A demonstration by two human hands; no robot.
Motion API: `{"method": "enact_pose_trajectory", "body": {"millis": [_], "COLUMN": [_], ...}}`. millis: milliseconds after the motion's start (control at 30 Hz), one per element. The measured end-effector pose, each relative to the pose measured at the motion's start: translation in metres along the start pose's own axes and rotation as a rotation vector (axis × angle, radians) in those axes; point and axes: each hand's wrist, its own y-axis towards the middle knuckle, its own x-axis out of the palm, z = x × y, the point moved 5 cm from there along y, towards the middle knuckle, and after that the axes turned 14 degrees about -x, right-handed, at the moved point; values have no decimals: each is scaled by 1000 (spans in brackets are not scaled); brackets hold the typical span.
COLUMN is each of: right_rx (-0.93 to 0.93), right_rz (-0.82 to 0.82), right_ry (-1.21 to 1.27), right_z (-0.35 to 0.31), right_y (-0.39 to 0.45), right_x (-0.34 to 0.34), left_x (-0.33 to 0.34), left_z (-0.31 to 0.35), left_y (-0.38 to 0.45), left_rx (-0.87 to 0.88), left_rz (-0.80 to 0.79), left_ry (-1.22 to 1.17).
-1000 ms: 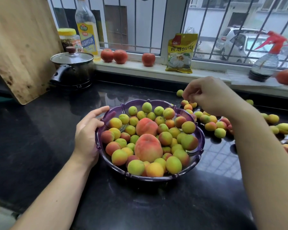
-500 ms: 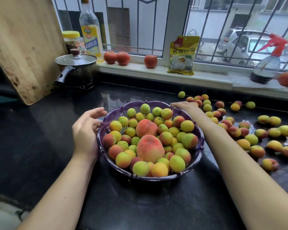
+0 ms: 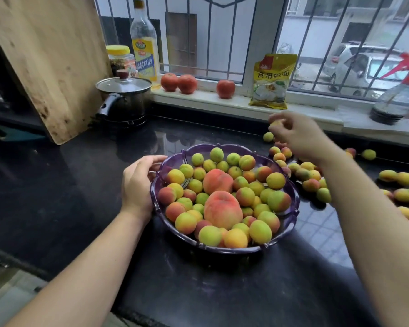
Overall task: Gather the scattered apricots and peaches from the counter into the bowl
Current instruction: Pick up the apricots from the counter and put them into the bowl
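Observation:
A purple bowl sits mid-counter, heaped with several small apricots and two large peaches. My left hand grips the bowl's left rim with curled fingers. My right hand is raised above the counter behind and to the right of the bowl, pinching a small yellow apricot in its fingertips. Several loose apricots lie scattered on the black counter to the right of the bowl, partly hidden by my right forearm.
A lidded black pot and a leaning wooden board stand at the back left. The windowsill holds an oil bottle, a jar, three tomatoes, a yellow packet and a spray bottle. Bare black counter lies left of the bowl.
My right hand went down to the bowl's far rim, then rose back over the scattered fruit and now pinches an apricot. My left hand stayed on the bowl's rim.

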Motion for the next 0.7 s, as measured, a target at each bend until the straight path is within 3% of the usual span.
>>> {"method": "enact_pose_trajectory", "body": {"millis": [67, 133, 300, 467, 700], "right_rx": [-15, -86, -152, -174, -221], "right_rz": [-40, -197, -452, -564, -715], "right_ry": [259, 333, 280, 209, -97], "right_z": [-31, -60, -91, -96, -106], "right_y": [-26, -47, -66, -69, -76], "right_x": [-18, -22, -13, -1, 14], "left_x": [-1, -1, 0, -1, 1], "left_z": [0, 1, 2, 2, 3], "left_y": [-1, -1, -5, -5, -7], "left_rx": [2, 13, -36, -71, -60], "left_rz": [6, -6, -32, -24, -39], "left_ry": [2, 4, -85, -127, -113]}}
